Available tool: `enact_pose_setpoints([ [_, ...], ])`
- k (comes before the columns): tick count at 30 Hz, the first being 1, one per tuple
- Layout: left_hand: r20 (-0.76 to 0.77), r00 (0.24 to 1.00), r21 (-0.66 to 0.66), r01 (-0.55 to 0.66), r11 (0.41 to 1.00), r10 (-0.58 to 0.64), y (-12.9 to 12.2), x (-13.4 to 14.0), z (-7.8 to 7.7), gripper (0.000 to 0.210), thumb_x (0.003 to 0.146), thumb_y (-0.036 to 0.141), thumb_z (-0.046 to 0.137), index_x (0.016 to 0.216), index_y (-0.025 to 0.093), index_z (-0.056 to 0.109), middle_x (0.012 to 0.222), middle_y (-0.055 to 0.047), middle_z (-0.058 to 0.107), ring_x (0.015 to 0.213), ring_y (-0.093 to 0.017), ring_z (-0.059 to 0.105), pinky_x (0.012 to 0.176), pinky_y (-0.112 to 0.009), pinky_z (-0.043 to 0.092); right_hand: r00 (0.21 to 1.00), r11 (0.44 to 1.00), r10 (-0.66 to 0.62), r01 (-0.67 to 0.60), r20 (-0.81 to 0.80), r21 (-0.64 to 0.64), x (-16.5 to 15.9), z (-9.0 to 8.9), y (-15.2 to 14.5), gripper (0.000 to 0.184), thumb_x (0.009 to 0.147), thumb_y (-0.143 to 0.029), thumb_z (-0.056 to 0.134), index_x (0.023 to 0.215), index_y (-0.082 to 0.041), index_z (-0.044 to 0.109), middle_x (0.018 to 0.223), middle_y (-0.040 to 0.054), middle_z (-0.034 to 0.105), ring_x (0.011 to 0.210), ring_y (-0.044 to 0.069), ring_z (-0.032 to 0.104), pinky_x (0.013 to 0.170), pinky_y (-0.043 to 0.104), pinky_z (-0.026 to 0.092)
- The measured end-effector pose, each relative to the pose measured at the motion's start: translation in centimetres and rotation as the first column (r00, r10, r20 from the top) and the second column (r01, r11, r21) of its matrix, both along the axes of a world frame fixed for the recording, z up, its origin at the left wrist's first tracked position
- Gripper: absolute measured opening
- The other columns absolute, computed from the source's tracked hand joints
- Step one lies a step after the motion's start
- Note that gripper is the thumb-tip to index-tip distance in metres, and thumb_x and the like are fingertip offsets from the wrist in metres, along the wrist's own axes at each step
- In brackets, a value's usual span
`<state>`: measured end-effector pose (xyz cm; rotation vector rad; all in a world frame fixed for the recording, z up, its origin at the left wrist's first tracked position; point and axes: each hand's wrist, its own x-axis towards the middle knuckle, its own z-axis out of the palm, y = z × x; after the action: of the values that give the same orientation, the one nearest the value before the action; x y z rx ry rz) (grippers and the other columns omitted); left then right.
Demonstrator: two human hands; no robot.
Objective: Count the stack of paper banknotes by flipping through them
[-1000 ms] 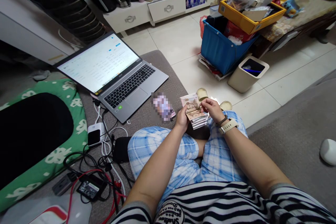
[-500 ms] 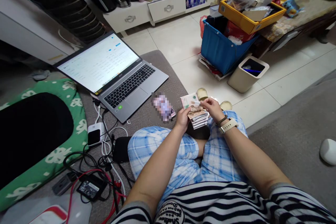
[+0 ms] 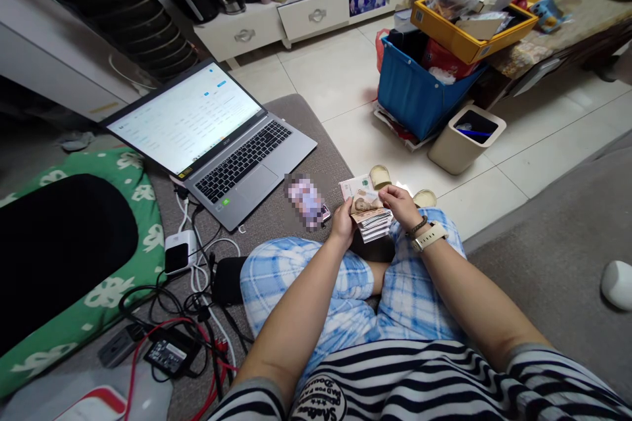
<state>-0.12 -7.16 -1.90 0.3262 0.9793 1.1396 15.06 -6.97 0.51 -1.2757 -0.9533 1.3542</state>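
Over my crossed legs, my left hand [image 3: 342, 222] is closed on the left side of a stack of banknotes [image 3: 364, 194], thumb on top. The top note is pale pink with a green mark and a brownish picture. Several layered, folded edges fan out below it, toward my body. At the stack's right edge, my right hand [image 3: 401, 206] has its thumb and fingers pinched together on the top note. Just beyond the notes stands a round, cream-gold object [image 3: 380, 176]; a similar round object [image 3: 425, 198] is partly hidden behind my right hand and knee.
An open laptop [image 3: 247, 174] lies on the grey sofa to the left, with a blurred-out phone-like item [image 3: 307, 202] beside it. Tangled cables [image 3: 197, 316] and a green cushion [image 3: 143, 237] are farther left. A beige bin [image 3: 467, 141] and blue box [image 3: 419, 89] stand on the floor.
A whitish strip at my right fingertips no longer shows, and more of the top note's face is visible. My left thumb has shifted slightly left. Both hands stay at the stack.
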Motion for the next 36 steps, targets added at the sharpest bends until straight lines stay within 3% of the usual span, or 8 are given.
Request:
enact_pose_setpoints([
  [12, -0.004, 1.0, -0.022, -0.014, 1.0, 0.014, -0.08, 0.14, 0.77, 0.023, 0.082, 0.03, 0.064, 0.09, 0.011, 0.074, 0.09, -0.011, 0.079, 0.09, -0.024, 0.075, 0.091, -0.036, 0.055, 0.999, 1.0, 0.013, -0.013, -0.032, -0.008, -0.1, 0.17, -0.05, 0.034, 0.065, -0.05, 0.073, 0.063, -0.021, 0.056, 0.055, -0.0054, 0.044, 0.051, 0.009, 0.034, 0.052, 0.027, 0.027],
  [36, -0.004, 1.0, 0.003, -0.026, 1.0, 0.026, -0.1, 0.16, 0.54, 0.028, 0.077, 0.035, 0.07, 0.089, 0.01, 0.074, 0.093, -0.013, 0.078, 0.104, -0.031, 0.072, 0.098, -0.043, 0.051, 0.998, 0.999, 0.034, -0.033, -0.048, 0.031, -0.17, 0.7, -0.25, 0.038, 0.066, -0.054, 0.075, 0.063, -0.021, 0.055, 0.053, -0.005, 0.045, 0.05, 0.01, 0.034, 0.051, 0.026, 0.027],
])
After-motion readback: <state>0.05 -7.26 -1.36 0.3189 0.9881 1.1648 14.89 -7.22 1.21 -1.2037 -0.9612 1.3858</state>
